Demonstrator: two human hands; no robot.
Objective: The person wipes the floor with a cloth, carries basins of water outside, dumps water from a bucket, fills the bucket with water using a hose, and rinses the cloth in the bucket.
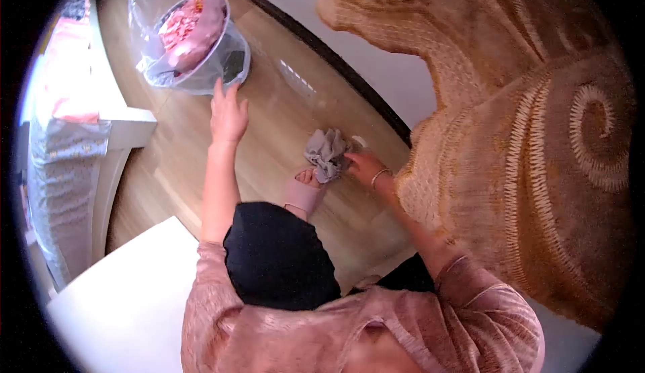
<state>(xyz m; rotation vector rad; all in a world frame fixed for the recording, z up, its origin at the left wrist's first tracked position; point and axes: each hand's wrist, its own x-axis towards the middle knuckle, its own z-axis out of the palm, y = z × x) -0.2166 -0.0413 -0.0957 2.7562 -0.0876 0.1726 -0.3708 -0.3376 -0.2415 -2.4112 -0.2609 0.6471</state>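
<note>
My left hand (229, 114) stretches forward with its fingers apart. Its fingertips are at the near side of a bin (228, 33) lined with a clear plastic bag (149, 20); whether they touch it, I cannot tell. Inside the bin lies pink and red crumpled waste (183, 29), with something dark showing low through the bag. A crumpled grey cloth (328, 151) is pinched in my right hand (365, 168), low over the floor, just past my slippered foot (306, 190). Part of that hand's grip is hidden by the cloth.
A brown patterned curtain (497, 138) hangs along the right, close to my right arm. On the left stands a white bed frame (127, 128) with light bedding (70, 144). A white surface (134, 285) is at lower left. Wooden floor (269, 117) lies below, edged by a dark baseboard (336, 54).
</note>
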